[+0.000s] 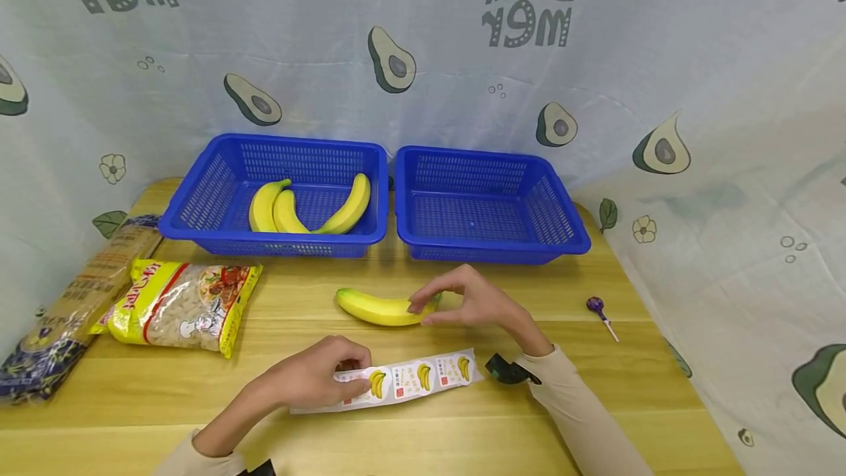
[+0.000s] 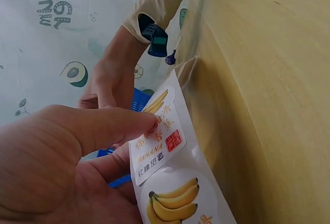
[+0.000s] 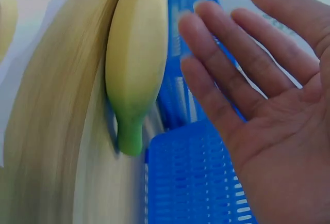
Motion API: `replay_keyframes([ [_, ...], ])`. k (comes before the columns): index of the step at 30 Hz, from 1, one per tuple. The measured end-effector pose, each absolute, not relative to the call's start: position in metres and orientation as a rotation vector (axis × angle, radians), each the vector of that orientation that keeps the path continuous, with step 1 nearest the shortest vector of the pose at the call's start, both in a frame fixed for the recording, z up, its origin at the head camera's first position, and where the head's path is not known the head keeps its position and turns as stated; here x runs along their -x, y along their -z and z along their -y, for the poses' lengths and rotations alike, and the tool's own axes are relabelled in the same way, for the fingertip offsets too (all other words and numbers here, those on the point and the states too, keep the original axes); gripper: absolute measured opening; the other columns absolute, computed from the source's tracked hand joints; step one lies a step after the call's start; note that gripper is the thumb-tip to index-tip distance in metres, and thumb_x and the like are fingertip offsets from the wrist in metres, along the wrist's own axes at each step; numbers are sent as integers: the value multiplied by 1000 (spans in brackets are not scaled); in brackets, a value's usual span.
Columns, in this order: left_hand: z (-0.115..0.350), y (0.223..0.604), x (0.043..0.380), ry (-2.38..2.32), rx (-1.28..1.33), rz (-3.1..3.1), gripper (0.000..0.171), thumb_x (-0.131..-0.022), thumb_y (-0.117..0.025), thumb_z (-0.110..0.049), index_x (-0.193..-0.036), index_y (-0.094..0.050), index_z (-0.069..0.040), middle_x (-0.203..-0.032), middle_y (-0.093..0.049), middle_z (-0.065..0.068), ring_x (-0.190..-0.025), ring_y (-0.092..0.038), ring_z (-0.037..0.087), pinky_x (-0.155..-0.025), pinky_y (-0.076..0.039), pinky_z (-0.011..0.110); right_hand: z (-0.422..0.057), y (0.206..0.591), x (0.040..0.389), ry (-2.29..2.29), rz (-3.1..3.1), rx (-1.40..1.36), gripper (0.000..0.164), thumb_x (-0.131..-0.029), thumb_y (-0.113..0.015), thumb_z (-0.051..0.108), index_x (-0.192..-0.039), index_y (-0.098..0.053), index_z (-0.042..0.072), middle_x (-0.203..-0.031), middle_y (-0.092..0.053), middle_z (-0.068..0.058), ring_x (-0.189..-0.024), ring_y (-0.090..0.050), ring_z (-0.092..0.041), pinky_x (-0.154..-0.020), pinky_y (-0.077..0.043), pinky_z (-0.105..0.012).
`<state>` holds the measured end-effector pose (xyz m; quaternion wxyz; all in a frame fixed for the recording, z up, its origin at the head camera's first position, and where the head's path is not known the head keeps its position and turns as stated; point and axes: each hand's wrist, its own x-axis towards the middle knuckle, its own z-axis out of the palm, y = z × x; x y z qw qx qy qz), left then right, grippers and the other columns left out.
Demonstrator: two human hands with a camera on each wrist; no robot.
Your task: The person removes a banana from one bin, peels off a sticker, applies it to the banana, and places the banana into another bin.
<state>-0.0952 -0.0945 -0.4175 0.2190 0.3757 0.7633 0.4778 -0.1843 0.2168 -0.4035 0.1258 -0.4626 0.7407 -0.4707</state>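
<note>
A white strip of banana stickers point(image 1: 423, 379) stretches over the tabletop, printed with yellow bananas. My left hand point(image 1: 317, 379) pinches it near its left end; the left wrist view shows the thumb on top of a sticker point(image 2: 157, 136). Behind the strip lies a yellow banana point(image 1: 373, 308) with a green tip. Over the banana's right end, my right hand point(image 1: 477, 303) hovers with fingers spread from the thumb. In the right wrist view those fingers point(image 3: 227, 74) look fairly straight, beside the banana point(image 3: 136, 53) and holding nothing.
At the back left, a blue basket point(image 1: 277, 244) holds 3 bananas point(image 1: 346, 208). Right of it stands a second blue basket point(image 1: 496, 247). A yellow-ended food bag point(image 1: 185, 305) and a long packet point(image 1: 79, 300) lie on the left. A purple lollipop point(image 1: 597, 305) lies near the right edge.
</note>
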Motion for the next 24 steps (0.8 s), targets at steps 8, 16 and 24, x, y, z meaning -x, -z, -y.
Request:
replay_keyframes([
  [8,103,411,98,-1297,-1104,-2120,26,-102,-73,-9,-81,-60,-15,-77,-47,-16,-79,-47,1,-73,-43,25,-215,400,179,1334,-1929,1295,32,-90,-83,-6,-121,-75,-8,-112,-79,-22,-102,-77,-42,-94,-61,-61],
  [16,111,405,102,-1300,-1146,-2093,24,-105,-70,-9,-82,-64,-14,-78,-56,-16,-82,-54,1,-86,-53,26,-207,407,177,1229,-1830,1300,38,-90,-85,-3,-125,-72,-11,-118,-77,-26,-110,-76,-43,-100,-61,-54],
  [24,120,401,104,-1285,-1127,-2101,24,-105,-70,-9,-82,-64,-14,-78,-55,-16,-83,-54,2,-83,-51,26,-203,408,175,1111,-1883,1246,32,-90,-85,-2,-120,-75,-8,-111,-81,-16,-103,-78,-17,-97,-64,-44],
])
